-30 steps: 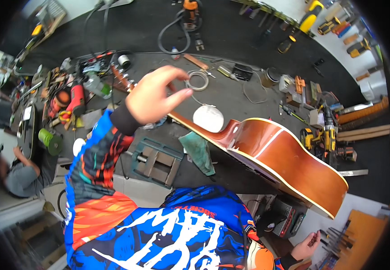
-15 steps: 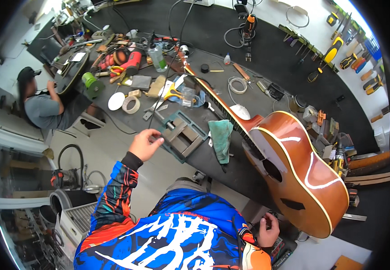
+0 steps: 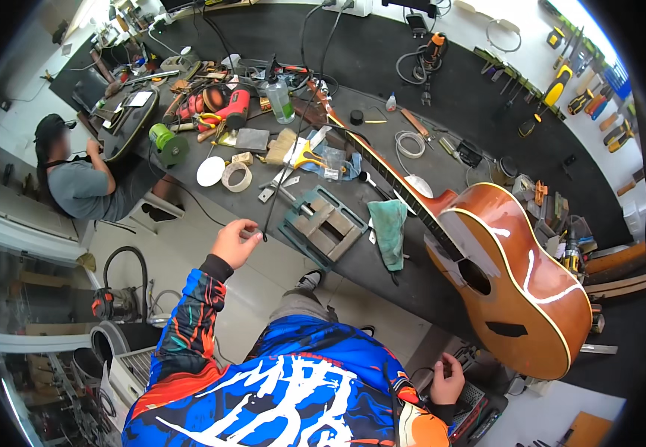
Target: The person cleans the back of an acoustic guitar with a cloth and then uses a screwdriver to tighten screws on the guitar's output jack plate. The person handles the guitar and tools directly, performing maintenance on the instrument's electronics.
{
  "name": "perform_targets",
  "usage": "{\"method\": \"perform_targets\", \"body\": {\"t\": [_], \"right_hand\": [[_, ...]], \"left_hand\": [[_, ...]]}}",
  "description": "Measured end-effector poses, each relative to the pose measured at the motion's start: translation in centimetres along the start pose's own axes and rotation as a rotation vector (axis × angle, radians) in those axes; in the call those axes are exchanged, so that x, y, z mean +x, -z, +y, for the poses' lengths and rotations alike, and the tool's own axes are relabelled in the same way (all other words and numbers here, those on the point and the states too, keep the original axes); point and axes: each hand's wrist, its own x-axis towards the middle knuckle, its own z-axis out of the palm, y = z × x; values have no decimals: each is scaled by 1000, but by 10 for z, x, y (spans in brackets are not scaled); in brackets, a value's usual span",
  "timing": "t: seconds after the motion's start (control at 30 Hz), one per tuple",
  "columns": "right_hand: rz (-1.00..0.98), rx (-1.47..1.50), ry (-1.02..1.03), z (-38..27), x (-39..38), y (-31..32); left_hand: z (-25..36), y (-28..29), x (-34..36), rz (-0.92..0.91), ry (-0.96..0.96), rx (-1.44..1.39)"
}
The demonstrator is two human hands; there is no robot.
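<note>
My left hand [image 3: 235, 243] is in the air off the bench's near edge, fingers loosely curled with a gap between thumb and forefinger. A black power cord [image 3: 278, 198] loops down right beside its fingertips; I see no grip on it. To its right, a drill-press vise [image 3: 328, 226] rests on the bench. My right hand [image 3: 447, 381] hangs low at my side, fingers half bent and apart, with nothing visible in it. An acoustic guitar [image 3: 513, 287] lies along the bench, its body toward me. Beside its neck is a green cloth [image 3: 389, 232].
A green bench grinder [image 3: 168, 144], masking tape roll [image 3: 236, 177], brush [image 3: 282, 146], spray bottle [image 3: 279, 98] and red power tool [image 3: 235, 109] crowd the bench [image 3: 427, 294]. Another person [image 3: 80, 186] sits at the left. A vacuum cleaner [image 3: 114, 303] stands on the floor. Hand tools [image 3: 559, 84] hang on the wall.
The bench and guitar have shifted right in view. One of my feet now shows below the vise. Both hands keep nearly the same pose, with the left slightly lower.
</note>
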Motion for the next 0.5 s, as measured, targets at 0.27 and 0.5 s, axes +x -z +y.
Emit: {"method": "perform_targets", "body": {"t": [0.27,0.5], "right_hand": [[139,-16,-140,-71,-21,-84],[25,-164,-131,-144,-43,-152]], "left_hand": [[-37,18,171,4,-539,302],[-31,-25,286,-475,-811,751]]}}
